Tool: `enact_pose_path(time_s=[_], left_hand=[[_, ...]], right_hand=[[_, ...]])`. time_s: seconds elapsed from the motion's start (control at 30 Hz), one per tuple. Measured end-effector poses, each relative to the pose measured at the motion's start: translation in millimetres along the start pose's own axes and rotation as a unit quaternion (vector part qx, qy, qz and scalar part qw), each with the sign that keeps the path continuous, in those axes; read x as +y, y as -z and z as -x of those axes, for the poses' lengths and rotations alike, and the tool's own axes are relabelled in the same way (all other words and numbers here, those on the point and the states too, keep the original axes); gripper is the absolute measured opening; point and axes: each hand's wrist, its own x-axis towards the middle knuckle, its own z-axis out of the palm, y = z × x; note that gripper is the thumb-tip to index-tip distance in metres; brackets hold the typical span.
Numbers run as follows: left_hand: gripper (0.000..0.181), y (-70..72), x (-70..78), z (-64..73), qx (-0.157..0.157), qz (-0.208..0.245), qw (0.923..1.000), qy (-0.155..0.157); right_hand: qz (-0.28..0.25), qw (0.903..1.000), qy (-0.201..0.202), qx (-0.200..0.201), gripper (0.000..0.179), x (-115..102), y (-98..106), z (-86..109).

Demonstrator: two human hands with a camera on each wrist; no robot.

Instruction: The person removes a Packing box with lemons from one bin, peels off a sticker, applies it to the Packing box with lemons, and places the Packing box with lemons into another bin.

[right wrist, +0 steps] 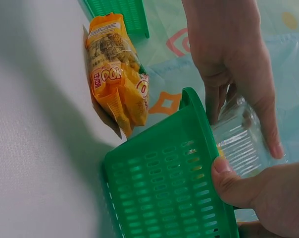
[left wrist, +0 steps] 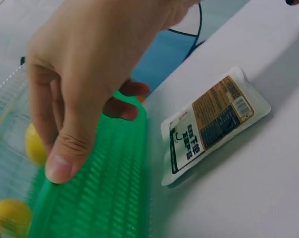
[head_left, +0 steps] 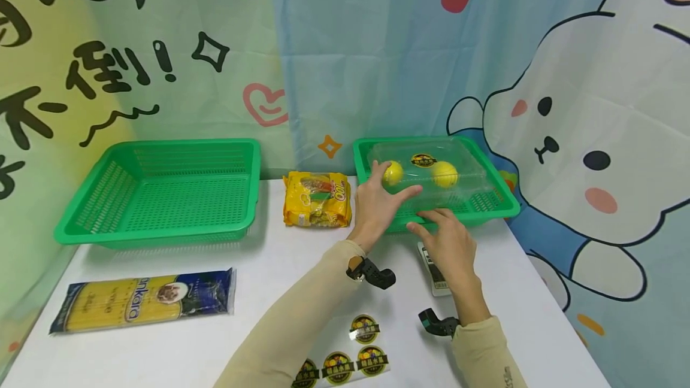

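A clear plastic box (head_left: 463,163) with a black-and-gold label sits in the right green basket (head_left: 498,187). Two yellow, lemon-like fruits (head_left: 444,174) show through it. My left hand (head_left: 377,202) grips the box's left end; in the right wrist view this left hand (right wrist: 233,54) has its fingers and thumb on different sides of the plastic. At the basket's front rim, my right hand (head_left: 450,253) pinches the edge. The right thumb (right wrist: 233,186) presses the basket's outer wall. Beside the right hand lies a white sealed packet (left wrist: 214,126), partly covered by it in the head view.
Another green basket (head_left: 156,235) stands at the left. A yellow noodle-like packet (head_left: 317,199) lies between the baskets. A spaghetti pack (head_left: 145,301) is at the front left, and a sheet of round stickers (head_left: 338,367) near the front edge. A printed curtain (head_left: 366,64) hangs behind.
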Motion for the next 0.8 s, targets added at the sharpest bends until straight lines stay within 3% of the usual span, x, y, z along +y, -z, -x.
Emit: enact_pose_path(time_s=[0.23,0.8], left_hand=[[0.083,-7.6,-5.7,-2.2,-0.005,-0.008,0.9999,0.007],[0.076,-21.8,-9.6,-4.3,-0.007,-0.076,0.9971,-0.001]], right_hand=[[0.0,1.0,0.003,-0.002,0.046,0,-1,-1.0],[0.0,1.0,-0.005,-0.007,0.045,1,1,-1.4]])
